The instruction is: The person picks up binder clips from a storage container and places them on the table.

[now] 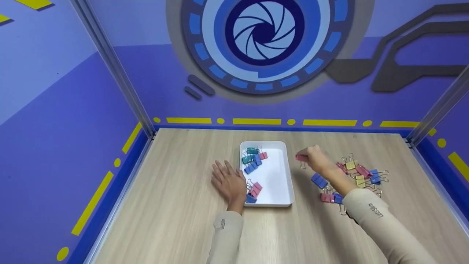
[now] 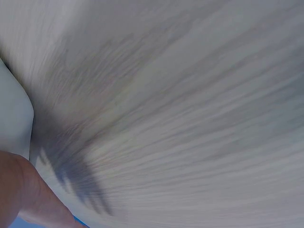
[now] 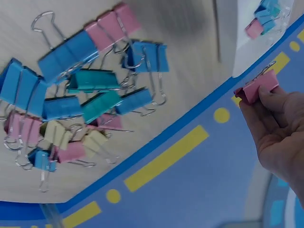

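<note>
Between the thumb and fingers of my right hand [image 1: 317,158] is a pink binder clip [image 3: 258,87], lifted just right of the white tray [image 1: 274,179]. My left hand [image 1: 231,182] lies with straight, spread fingers at the tray's left edge; its wrist view shows mostly table and part of the hand [image 2: 28,194]. Along the left side of the tray lie green binder clips [image 1: 252,150], blue binder clips [image 1: 251,168] and pink ones [image 1: 257,188]. Beneath my right forearm spreads a loose pile of blue, pink, yellow and green binder clips, partly hidden by the arm in the head view.
The pile's blue binder clip [image 1: 319,180] is nearest the tray, with a yellow binder clip [image 1: 351,164] farther back. A wood-grain table [image 1: 176,205] carries everything. Purple-blue panels [image 1: 146,80] wall it in at the back and both sides.
</note>
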`<control>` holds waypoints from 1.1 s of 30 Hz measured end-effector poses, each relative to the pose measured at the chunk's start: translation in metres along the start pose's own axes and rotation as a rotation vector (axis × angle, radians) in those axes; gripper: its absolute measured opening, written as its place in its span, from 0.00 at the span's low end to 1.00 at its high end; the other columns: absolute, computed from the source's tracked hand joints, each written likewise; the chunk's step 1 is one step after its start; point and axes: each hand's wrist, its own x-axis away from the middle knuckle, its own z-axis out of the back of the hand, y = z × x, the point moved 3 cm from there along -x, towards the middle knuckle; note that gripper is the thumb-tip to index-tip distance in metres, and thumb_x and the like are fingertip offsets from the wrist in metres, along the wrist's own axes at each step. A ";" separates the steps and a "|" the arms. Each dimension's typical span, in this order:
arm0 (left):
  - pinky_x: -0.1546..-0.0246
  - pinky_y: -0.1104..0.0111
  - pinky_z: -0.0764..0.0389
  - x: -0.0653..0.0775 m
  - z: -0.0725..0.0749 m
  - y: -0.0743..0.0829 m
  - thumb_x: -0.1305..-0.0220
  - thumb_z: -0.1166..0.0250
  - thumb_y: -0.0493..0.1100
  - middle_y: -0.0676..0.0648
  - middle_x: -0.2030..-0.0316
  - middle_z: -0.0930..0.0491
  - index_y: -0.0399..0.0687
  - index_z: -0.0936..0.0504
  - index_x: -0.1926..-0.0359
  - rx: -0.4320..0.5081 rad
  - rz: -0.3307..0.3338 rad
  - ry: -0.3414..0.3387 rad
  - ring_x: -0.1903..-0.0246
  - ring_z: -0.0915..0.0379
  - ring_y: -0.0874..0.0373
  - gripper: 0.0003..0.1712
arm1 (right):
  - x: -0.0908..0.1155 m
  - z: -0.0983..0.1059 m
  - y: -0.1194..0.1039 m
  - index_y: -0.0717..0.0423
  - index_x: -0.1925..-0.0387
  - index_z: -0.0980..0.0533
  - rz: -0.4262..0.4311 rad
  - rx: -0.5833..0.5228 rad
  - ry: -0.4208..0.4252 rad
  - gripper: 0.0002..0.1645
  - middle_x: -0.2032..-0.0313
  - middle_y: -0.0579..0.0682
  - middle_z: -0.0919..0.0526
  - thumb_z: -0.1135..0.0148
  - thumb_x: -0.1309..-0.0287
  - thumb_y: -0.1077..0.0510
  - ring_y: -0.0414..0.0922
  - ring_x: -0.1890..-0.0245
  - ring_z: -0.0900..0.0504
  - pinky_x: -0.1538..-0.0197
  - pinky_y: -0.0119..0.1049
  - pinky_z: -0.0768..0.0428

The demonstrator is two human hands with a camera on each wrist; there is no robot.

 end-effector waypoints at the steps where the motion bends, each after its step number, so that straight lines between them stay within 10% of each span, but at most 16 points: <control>1: 0.22 0.44 0.43 0.000 0.000 0.000 0.24 0.49 0.59 0.39 0.20 0.45 0.49 0.37 0.22 -0.003 -0.001 -0.003 0.20 0.53 0.42 0.36 | 0.001 0.000 0.006 0.63 0.69 0.13 -0.037 0.017 0.012 0.09 0.69 0.58 0.10 0.37 0.37 0.72 0.49 0.71 0.15 0.66 0.44 0.13; 16: 0.23 0.45 0.42 -0.002 -0.004 0.001 0.25 0.48 0.60 0.40 0.20 0.45 0.50 0.37 0.22 -0.032 0.016 0.002 0.20 0.52 0.42 0.36 | 0.013 -0.058 0.067 0.72 0.60 0.21 -0.443 0.111 -0.103 0.06 0.62 0.67 0.17 0.39 0.35 0.69 0.61 0.59 0.17 0.45 0.60 0.18; 33: 0.22 0.45 0.44 0.001 -0.002 0.000 0.23 0.50 0.59 0.39 0.20 0.48 0.49 0.38 0.22 -0.019 0.005 -0.016 0.19 0.54 0.42 0.36 | 0.013 -0.044 0.059 0.70 0.70 0.20 -0.411 0.156 -0.272 0.07 0.75 0.58 0.20 0.42 0.41 0.68 0.49 0.75 0.27 0.69 0.44 0.22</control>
